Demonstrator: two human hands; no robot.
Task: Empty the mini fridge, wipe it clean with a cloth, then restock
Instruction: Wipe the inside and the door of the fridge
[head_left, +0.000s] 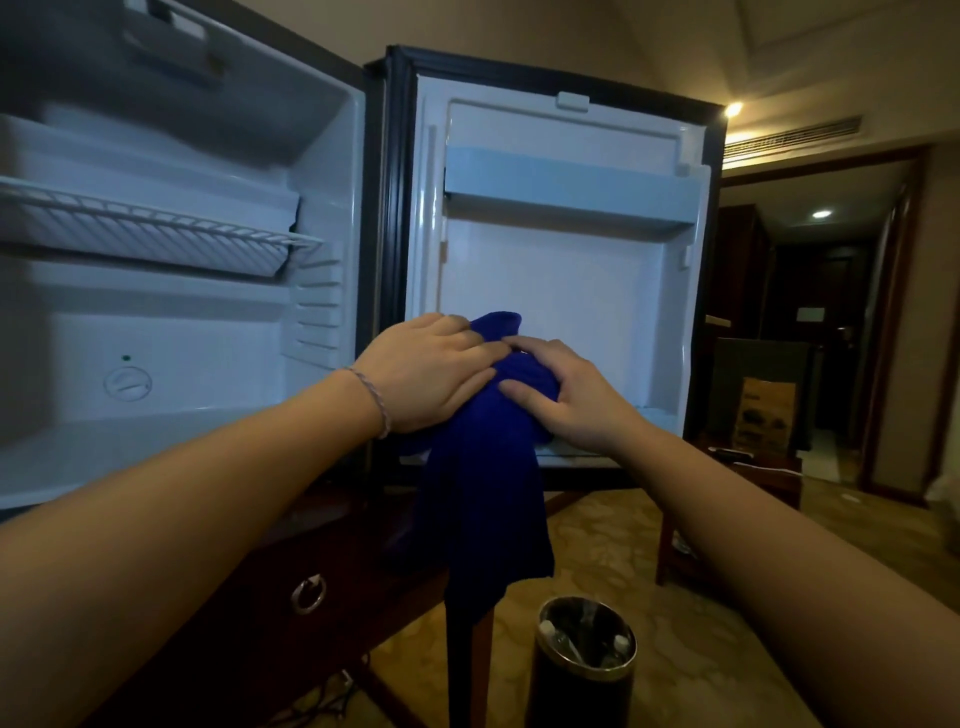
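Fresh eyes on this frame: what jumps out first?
The blue cloth at centre, bunched between the left hand and the right hand, its tail hanging down. Behind them the fridge door stands open with bare shelves; the fridge interior at left looks emptied too.

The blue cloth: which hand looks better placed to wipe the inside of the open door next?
Probably the right hand. It grips the blue cloth directly in front of the fridge door lining. The left hand also holds the cloth but sits nearer the hinge side.
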